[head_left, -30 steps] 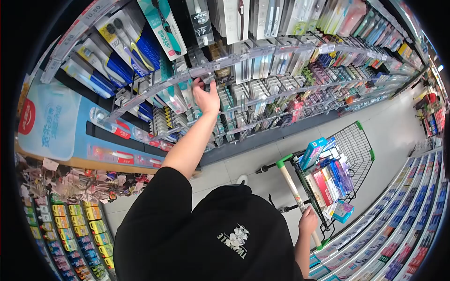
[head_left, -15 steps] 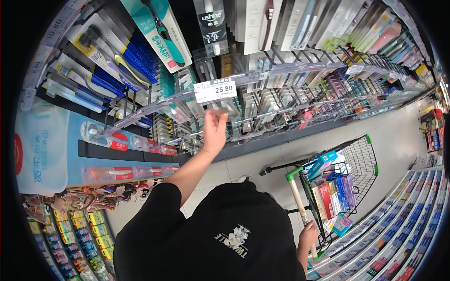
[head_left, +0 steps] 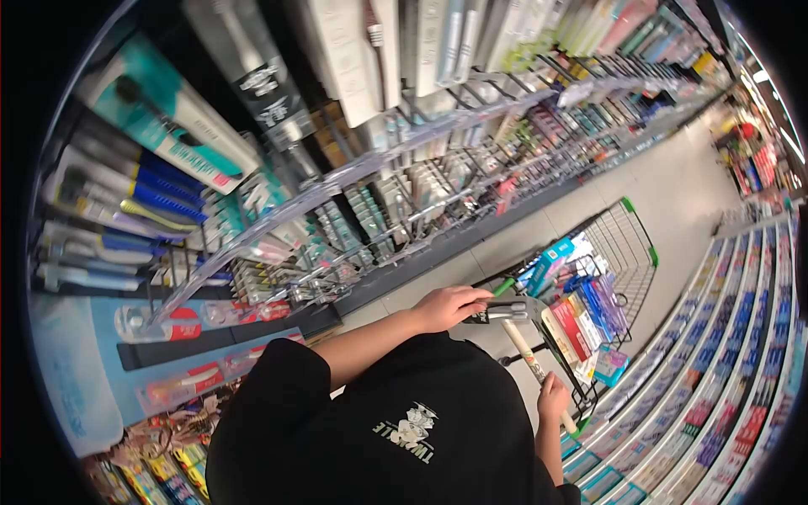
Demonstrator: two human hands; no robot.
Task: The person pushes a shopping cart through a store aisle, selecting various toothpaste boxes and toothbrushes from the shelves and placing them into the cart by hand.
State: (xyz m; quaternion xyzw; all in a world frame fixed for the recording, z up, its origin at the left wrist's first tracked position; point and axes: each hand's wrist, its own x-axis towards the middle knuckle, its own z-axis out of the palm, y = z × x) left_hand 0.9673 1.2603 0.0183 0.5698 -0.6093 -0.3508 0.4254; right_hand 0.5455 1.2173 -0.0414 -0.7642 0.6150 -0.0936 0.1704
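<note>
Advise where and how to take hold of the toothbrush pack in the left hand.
Pinch the toothbrush pack by its free end, probably best from the cart side: the left hand holds the dark end, while the free end sticks out toward the cart.

The left arm [head_left: 366, 343] is extended toward the frame's centre, the left hand [head_left: 449, 309] held with fingers bent; the right hand [head_left: 553, 397] is curled shut at lower right.
</note>
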